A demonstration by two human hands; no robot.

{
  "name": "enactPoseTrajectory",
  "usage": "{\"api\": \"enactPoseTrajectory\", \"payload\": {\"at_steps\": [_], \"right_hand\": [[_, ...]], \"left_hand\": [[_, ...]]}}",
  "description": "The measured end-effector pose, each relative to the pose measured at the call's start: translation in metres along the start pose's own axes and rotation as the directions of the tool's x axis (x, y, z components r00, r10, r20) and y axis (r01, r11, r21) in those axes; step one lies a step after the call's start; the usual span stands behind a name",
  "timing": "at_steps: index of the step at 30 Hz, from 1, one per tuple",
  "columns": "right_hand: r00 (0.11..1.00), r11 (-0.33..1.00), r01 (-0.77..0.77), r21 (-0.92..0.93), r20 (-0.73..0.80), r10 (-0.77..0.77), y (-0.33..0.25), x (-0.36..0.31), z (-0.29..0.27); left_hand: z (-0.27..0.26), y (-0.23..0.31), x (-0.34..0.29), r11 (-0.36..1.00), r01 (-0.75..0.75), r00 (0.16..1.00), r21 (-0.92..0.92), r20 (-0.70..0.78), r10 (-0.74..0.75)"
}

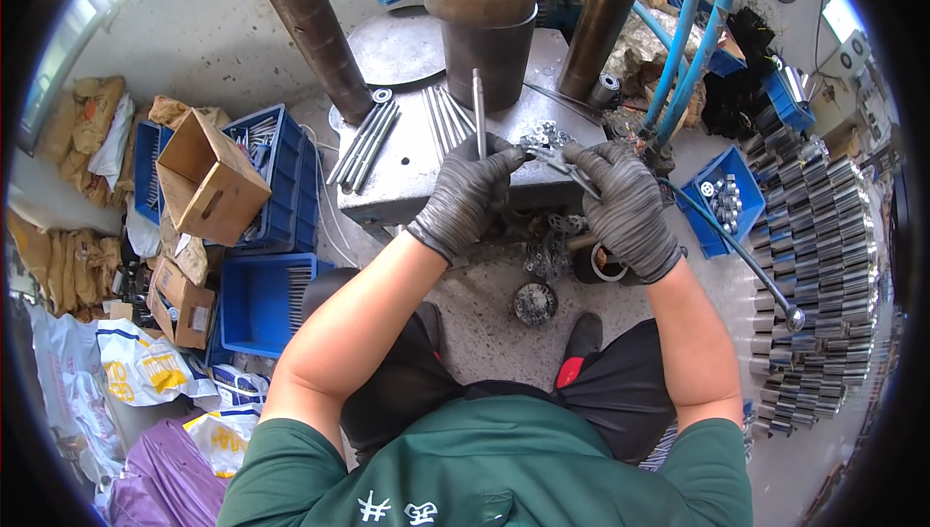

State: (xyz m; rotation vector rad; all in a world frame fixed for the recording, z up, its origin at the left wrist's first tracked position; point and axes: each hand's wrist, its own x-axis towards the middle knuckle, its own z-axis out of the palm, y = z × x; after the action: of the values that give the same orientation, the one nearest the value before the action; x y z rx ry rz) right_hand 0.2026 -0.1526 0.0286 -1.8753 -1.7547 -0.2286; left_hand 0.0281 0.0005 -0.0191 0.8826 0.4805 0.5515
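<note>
Metal rod (479,106) gripped over the worktop (392,186)

The metal rod is held nearly upright in the gloved left hand (463,193), above the near part of the worktop. Slim metal pieces (573,170) are pinched in the gloved right hand (622,202) (their exact shape cannot be told), just beside the left hand. More rods (366,147) are laid in two groups, to the left of a thick metal cylinder (499,47). Small metal parts (548,132) are heaped just beyond the hands.
</note>
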Motion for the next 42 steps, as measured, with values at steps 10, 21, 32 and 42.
{"api": "enactPoseTrajectory", "payload": {"at_steps": [10, 21, 32, 42], "right_hand": [[0.887, 0.774, -0.459, 0.436, 0.174, 0.428, 0.015, 0.003, -0.025], [0.911, 0.881, -0.354, 0.315, 0.328, 0.249, 0.034, -0.002, -0.047], [0.837, 0.856, -0.347, 0.383, 0.538, 0.099, 0.002, 0.000, -0.028], [0.846, 0.765, -0.376, 0.523, 0.531, 0.053, -0.003, -0.003, -0.014]], "left_hand": [[0.001, 0.011, -0.017, 0.867, -0.203, 0.979, 0.455, 0.062, 0.196], [-0.009, 0.023, -0.017, 0.646, -0.324, 0.944, 0.691, 0.193, 0.266], [-0.010, 0.012, -0.016, 0.907, -0.196, 0.953, 0.373, 0.291, 0.086], [-0.010, 0.011, -0.018, 0.990, -0.003, 0.962, 0.141, 0.272, -0.036]]}}
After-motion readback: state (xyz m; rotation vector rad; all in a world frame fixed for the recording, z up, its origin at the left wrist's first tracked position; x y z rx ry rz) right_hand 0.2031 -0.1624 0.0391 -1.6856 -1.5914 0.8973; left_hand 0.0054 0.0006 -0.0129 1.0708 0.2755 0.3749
